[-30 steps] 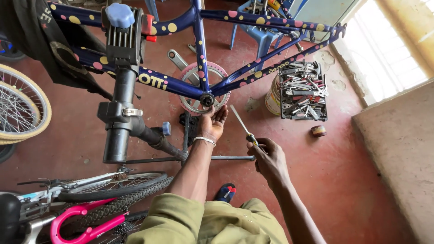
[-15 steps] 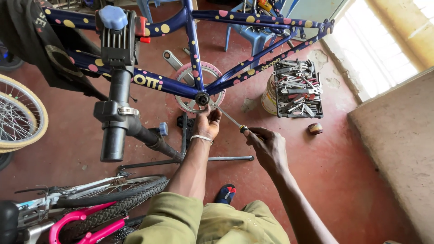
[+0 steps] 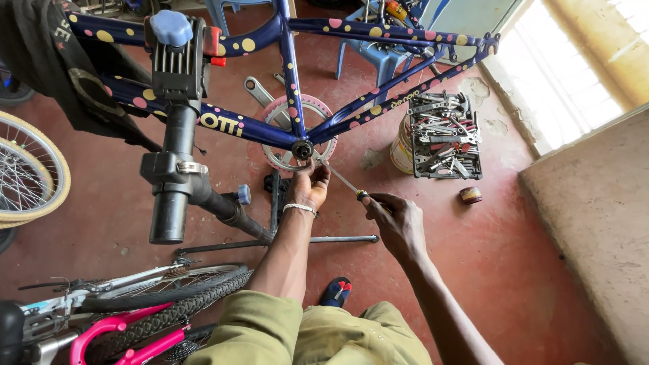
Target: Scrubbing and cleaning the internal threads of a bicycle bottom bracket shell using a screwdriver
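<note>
A clamped blue spotted bike frame (image 3: pixel 257 132) hangs on a repair stand (image 3: pixel 172 169); the left hand (image 3: pixel 309 186) cups its bottom bracket (image 3: pixel 302 149), while the right hand (image 3: pixel 395 220), fingers clenched, angles a screwdriver (image 3: pixel 341 179) up-left toward it.

A bicycle repair workshop, indoors, with a worn red concrete floor (image 3: pixel 514 270). At the centre, a dark blue bicycle frame (image 3: pixel 378 101) with coloured dots, clamped in a black repair stand (image 3: pixel 172 149). Right of the frame, a crate of metal wrenches (image 3: pixel 446 135) set on a bucket. Behind the frame, a blue plastic chair (image 3: pixel 385 57). Left of the frame, a loose spoked wheel (image 3: pixel 27 176). Below the frame, nearer the viewer, more bicycles, one pink (image 3: pixel 128 334).
</note>
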